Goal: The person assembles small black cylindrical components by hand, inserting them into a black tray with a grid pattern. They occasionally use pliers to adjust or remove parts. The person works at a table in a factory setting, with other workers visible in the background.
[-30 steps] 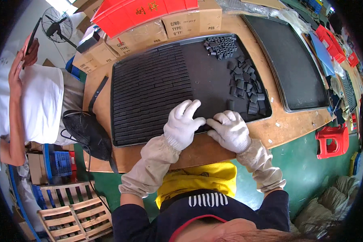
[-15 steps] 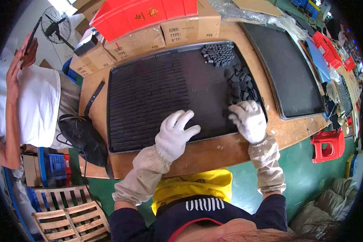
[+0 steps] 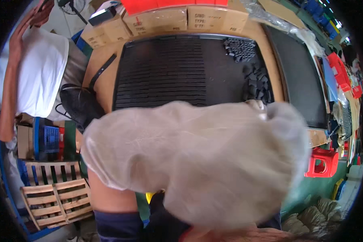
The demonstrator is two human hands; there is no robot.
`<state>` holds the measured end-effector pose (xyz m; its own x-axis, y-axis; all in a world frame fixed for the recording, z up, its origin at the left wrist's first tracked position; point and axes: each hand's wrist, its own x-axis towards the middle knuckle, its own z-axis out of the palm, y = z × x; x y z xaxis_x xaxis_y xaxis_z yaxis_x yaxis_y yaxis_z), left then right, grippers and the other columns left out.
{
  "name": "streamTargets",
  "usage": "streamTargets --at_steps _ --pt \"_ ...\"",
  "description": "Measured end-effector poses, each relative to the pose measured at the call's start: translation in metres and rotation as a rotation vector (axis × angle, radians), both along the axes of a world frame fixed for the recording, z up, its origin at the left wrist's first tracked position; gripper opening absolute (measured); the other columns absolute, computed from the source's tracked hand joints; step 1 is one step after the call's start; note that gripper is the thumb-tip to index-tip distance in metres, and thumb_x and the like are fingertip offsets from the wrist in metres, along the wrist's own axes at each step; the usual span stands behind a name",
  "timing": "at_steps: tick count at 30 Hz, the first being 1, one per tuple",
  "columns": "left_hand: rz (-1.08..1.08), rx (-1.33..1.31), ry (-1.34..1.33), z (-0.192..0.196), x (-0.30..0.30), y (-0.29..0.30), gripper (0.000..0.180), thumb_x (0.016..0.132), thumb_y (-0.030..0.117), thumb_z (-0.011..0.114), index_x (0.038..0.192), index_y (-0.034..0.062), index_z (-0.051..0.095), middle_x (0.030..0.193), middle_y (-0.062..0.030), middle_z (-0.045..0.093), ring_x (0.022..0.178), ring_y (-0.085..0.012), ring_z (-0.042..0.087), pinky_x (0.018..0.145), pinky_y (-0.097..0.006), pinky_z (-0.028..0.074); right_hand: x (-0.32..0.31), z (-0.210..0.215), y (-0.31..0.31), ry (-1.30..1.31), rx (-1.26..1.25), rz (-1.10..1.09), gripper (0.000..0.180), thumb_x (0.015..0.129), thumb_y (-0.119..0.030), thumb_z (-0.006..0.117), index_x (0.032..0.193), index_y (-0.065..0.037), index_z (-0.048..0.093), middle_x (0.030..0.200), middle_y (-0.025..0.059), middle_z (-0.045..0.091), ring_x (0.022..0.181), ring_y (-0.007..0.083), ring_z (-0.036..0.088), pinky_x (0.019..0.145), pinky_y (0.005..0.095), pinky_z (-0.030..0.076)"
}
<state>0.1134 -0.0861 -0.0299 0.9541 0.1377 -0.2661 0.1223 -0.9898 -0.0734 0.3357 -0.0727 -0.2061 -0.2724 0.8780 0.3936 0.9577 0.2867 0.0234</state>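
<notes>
A beige oversleeve [image 3: 169,145] on my left arm fills the middle of the view, close and blurred. It stretches from the lower left to the right, with a strip of bare forearm [image 3: 113,195] at its lower left end. My left hand cannot be made out in the pale smear at the right end. Just above the sleeve shows a small white-gloved part of what seems my right hand [image 3: 257,105], beside the loose black blocks [image 3: 257,82]; its fingers are mostly hidden. Behind lies a black tray [image 3: 223,76], its left part covered with rows of black strips [image 3: 161,72].
Short black tubes [image 3: 240,49] stand at the tray's far right. Another black tray [image 3: 298,72] lies further right. Cardboard boxes [image 3: 217,20] and a red bin [image 3: 173,4] line the back. A black bag [image 3: 78,101] and a person in white [image 3: 40,72] are at left, a red stool [image 3: 322,163] at right.
My left arm has risen from over the tray's near edge to close before the camera, hiding the near part of the tray. The view has shifted, with the tray now higher in it.
</notes>
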Motion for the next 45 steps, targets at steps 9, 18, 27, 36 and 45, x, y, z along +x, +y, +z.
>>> streamTargets --at_steps 9,18,27,36,45 --pt "-0.096 0.032 -0.015 0.027 -0.007 -0.003 0.029 0.079 0.025 0.067 0.108 0.0189 0.067 0.098 0.0005 0.066 0.093 -0.0194 0.064 0.074 -0.036 0.056 0.006 0.004 -0.017 0.172 0.046 -0.093 0.02 0.082 -0.022 0.07 0.096 -0.008 0.072 0.095 0.0083 0.064 0.087 0.027 0.062 0.075 0.0401 0.05" --pt "-0.031 0.074 -0.047 0.038 -0.016 0.0 0.027 0.081 0.029 0.067 0.106 0.0173 0.067 0.091 0.0001 0.066 0.087 -0.02 0.065 0.07 -0.036 0.056 0.0 -0.006 -0.001 0.29 0.085 -0.093 0.017 0.08 -0.017 0.072 0.095 -0.009 0.073 0.093 0.008 0.064 0.086 0.0287 0.062 0.075 0.041 0.052" --pt "-0.04 0.051 0.001 0.049 -0.031 0.004 0.027 0.082 0.032 0.067 0.104 0.0157 0.066 0.085 -0.0003 0.066 0.08 -0.0206 0.066 0.066 -0.036 0.056 0.001 -0.014 -0.004 0.254 0.19 -0.127 0.015 0.078 -0.014 0.071 0.091 -0.008 0.073 0.089 0.0083 0.064 0.081 0.0283 0.062 0.069 0.0408 0.051" --pt "-0.085 0.061 -0.008 0.048 -0.02 -0.001 0.029 0.084 0.036 0.067 0.102 0.0141 0.066 0.079 -0.0006 0.066 0.073 -0.0212 0.067 0.061 -0.036 0.056 0.004 -0.011 -0.006 0.274 0.172 -0.106 0.013 0.077 -0.014 0.072 0.089 -0.01 0.072 0.088 0.0066 0.064 0.082 0.0279 0.062 0.069 0.0408 0.052" --pt "0.417 -0.123 -0.894 -0.121 0.034 0.087 0.054 0.084 0.041 0.07 0.129 0.0163 0.053 0.104 -0.0104 0.064 0.092 -0.033 0.065 0.077 -0.044 0.055 -0.009 0.004 -0.001 1.551 -0.27 -0.174 0.027 0.101 -0.028 0.058 0.105 -0.003 0.067 0.087 0.0018 0.067 0.077 0.0087 0.059 0.071 0.0257 0.049"
